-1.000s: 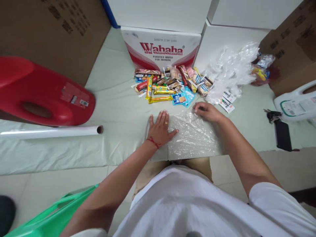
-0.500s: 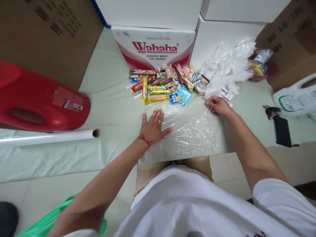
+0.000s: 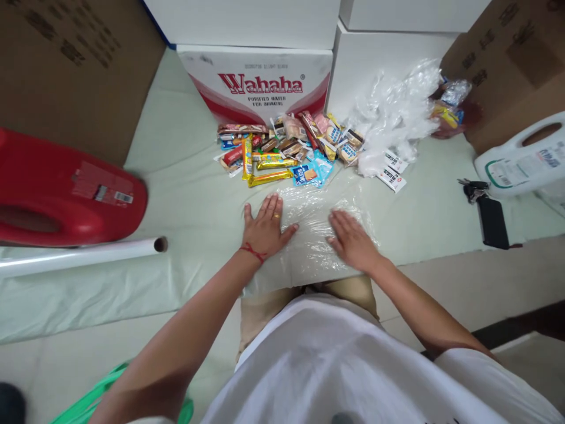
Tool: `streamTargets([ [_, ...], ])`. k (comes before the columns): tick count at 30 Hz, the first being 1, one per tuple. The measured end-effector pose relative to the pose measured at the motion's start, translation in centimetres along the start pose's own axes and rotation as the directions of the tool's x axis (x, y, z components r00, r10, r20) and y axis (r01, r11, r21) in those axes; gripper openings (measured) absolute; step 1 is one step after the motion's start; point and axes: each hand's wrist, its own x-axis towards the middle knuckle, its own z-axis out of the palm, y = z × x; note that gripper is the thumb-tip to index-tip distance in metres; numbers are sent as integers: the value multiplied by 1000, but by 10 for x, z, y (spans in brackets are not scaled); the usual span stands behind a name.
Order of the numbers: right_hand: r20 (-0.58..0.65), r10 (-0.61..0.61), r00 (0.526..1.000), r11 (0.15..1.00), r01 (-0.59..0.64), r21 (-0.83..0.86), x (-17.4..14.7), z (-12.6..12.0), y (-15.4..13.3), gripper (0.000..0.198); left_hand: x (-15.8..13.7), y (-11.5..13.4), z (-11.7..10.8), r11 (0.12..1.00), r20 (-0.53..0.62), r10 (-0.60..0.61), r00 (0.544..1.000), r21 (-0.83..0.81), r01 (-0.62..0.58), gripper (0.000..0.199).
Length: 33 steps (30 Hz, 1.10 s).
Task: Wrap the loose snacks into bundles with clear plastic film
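Note:
A sheet of clear plastic film (image 3: 304,250) lies spread on the pale green tablecloth at the table's front edge, shiny and wrinkled. My left hand (image 3: 265,227) rests flat on its left part, fingers spread, with a ring and a red string at the wrist. Over the right part of the film is my right hand (image 3: 351,238), fingers stretched out and holding nothing; its edges are slightly blurred. Just beyond the film sits a pile of wrapped snacks (image 3: 269,160), with a blue snack packet (image 3: 304,174) nearest to my hands.
Crumpled clear plastic bags (image 3: 397,115) and two small white packets (image 3: 391,179) lie right of the snacks. Behind stands a Wahaha carton (image 3: 260,85). At left are a red jug (image 3: 66,188) and a film roll (image 3: 83,253); at right, a white bottle (image 3: 525,156), keys and a black phone (image 3: 493,222).
My right hand has let go of the film's far right corner and moved left and nearer, opening out over the film. My left hand stays flat. The view has shifted slightly right.

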Motion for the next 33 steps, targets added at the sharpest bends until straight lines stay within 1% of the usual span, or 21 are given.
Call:
streamTargets([
  [2,-67,238,969,968,-242,-67,-23,-4,43,67,0,1,-1,1000,3,-6,1000,-5,6,87],
  [5,-268,518,813,830,-553,-73,-53,-29,102,71,0,1,-1,1000,1,-9,1000,-10,9,87],
  [7,-391,600,698,755,-655,-10,-64,-45,112,71,0,0,0,1000,-1,-8,1000,-7,8,87],
  [8,-428,599,677,757,-653,27,-66,-51,105,69,0,0,0,1000,0,-6,1000,-5,6,88],
  [9,-437,571,695,790,-610,64,-66,-53,90,66,0,-1,0,1000,2,-5,1000,-4,5,89],
  [10,-416,510,753,849,-520,100,-63,-52,69,62,1,-1,0,1000,5,-3,1000,-5,3,89],
  [12,-224,256,940,951,-205,230,-51,-43,16,51,1,-2,0,1000,9,-1,1000,-10,1,89],
  [13,-81,68,994,948,-39,315,-45,-35,-12,49,1,-1,0,1000,12,-2,1000,-13,3,88],
  [14,33,-107,994,918,86,386,-38,-26,-38,50,1,-1,0,1000,16,-5,1000,-14,6,87],
  [16,169,-363,916,827,233,511,-27,-8,-78,52,1,0,-1,1000,24,-13,1000,-16,13,86],
  [17,209,-498,841,750,297,592,-24,-2,-91,50,2,0,-1,1000,29,-15,999,-18,15,86],
  [19,227,-702,675,565,332,755,-23,2,-104,41,4,-1,-1,1000,39,-18,999,-23,19,87],
  [20,212,-747,630,495,313,811,-23,0,-104,38,5,-3,-2,999,50,-18,999,-28,19,88],
  [21,198,-735,648,475,284,833,-25,-4,-100,36,6,-5,-4,999,67,-15,998,-37,18,89],
  [22,186,-660,728,509,251,823,-27,-11,-94,35,7,-7,-6,999,92,-13,996,-50,17,89],
  [24,101,-330,939,663,154,733,-32,-24,-75,33,6,-9,-11,996,121,-30,992,-83,40,88],
  [25,19,-132,991,734,85,674,-36,-29,-64,33,4,-7,-15,993,102,-59,993,-99,69,87],
  [26,-72,32,997,785,20,619,-41,-33,-53,32,2,-3,-19,988,51,-100,994,-112,105,85],
  [28,-221,199,955,850,-56,523,-53,-35,-32,30,-6,9,-25,980,-113,-167,979,-131,152,76],
  [30,-292,240,926,890,-90,446,-67,-32,-15,27,-13,23,-30,989,-220,-104,970,-122,79,64],
  [33,-290,283,914,897,-145,418,-84,-33,2,25,-18,30,-30,993,-164,81,983,-77,-94,57],
])
